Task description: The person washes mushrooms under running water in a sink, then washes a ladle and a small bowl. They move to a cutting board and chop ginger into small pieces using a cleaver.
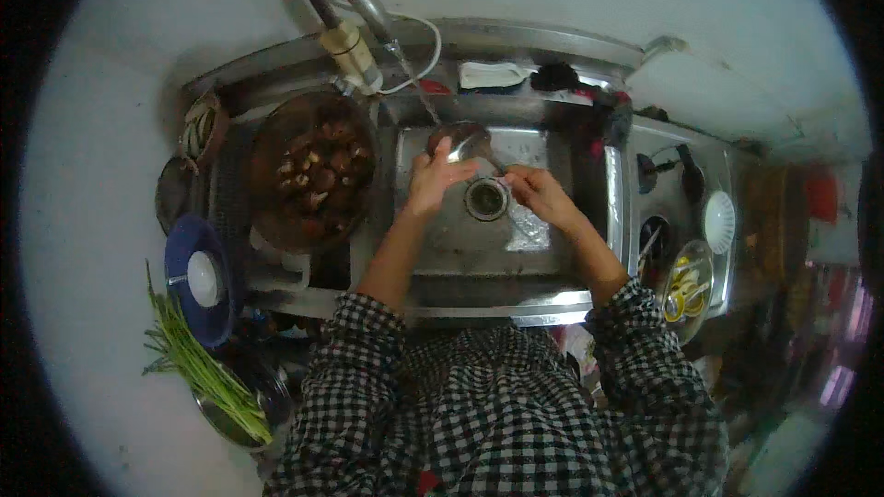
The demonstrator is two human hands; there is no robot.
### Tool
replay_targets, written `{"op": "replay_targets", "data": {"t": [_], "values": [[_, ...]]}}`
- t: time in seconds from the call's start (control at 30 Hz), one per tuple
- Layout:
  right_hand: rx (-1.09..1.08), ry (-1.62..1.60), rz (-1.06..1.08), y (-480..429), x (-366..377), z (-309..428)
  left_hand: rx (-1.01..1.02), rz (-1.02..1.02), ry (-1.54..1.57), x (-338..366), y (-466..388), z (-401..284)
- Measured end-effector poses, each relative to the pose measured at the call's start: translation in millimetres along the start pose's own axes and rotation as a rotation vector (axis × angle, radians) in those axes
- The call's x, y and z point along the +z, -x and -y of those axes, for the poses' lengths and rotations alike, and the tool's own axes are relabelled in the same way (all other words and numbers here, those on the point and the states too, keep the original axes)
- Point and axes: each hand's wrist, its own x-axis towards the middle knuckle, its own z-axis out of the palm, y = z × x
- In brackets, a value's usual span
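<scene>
Over the steel sink basin [449, 248], a ladle-like utensil [473, 137] with a rounded, shiny bowl is held near the water stream. My right hand [540, 195] grips its handle just above the drain strainer [486, 199]. At the bowl, my left hand [435, 179] supports the near left side, thumb against the surface and fingers partly hidden. Water runs down from the faucet [359, 3] beside the bowl. Left of the basin stands a large brown bowl [266, 214] with several mushroom-like pieces [321, 176] inside.
Green stalks [207, 373] lie at the lower left, below a blue basin [178, 241] with a white bowl [205, 279]. On the right, a glass bowl [704, 269] contains yellow pieces, near a white ribbed dish [719, 222]. A white cloth-like item [494, 74] rests on the back ledge.
</scene>
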Motion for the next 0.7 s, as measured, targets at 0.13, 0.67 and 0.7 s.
{"op": "replay_targets", "data": {"t": [0.13, 0.67, 0.7], "values": [[0.057, -0.045, -0.002, -31, 1, 8, 0.304, 0.097, 0.283, 24, 0, -11], [0.163, -0.657, 0.215, -71, 57, 2, 0.336, -0.265, 0.121, 1, -33, -105], [0.210, -0.723, 0.183, -68, 58, 2, 0.300, -0.257, 0.122, -4, -36, -103]]}}
